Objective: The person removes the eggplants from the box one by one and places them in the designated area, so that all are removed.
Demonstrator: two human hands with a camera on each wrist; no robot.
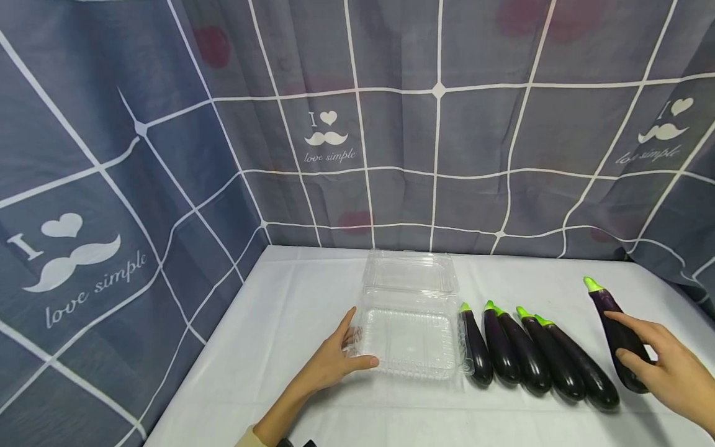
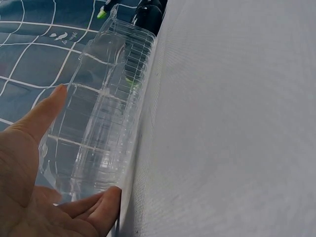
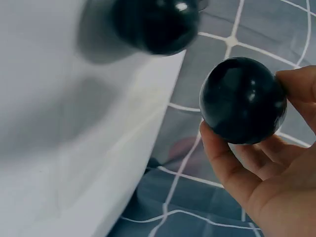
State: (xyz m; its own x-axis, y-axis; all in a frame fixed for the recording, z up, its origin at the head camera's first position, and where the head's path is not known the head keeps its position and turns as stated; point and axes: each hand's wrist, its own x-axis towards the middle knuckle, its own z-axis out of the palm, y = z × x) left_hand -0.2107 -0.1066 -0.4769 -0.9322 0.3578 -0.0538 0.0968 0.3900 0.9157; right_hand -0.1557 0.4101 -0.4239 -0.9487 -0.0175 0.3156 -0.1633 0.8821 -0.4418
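A clear plastic clamshell box (image 1: 410, 341) lies on the white table with its lid (image 1: 410, 273) folded back. My left hand (image 1: 329, 363) rests against the box's left side, thumb and index finger spread. The left wrist view shows those fingers along the wall of the box (image 2: 98, 113). On the right, my right hand (image 1: 661, 360) grips an eggplant (image 1: 620, 332) around its body, the green stem end pointing away and left. In the right wrist view, its round dark end (image 3: 243, 101) sits between the thumb and fingers.
Several dark eggplants (image 1: 536, 366) lie side by side right of the box, green stems away from me. The leftmost eggplant (image 1: 476, 347) lies right beside the box's wall. A grey checked curtain (image 1: 402, 136) stands behind the white tabletop (image 1: 301, 285) and along its left side.
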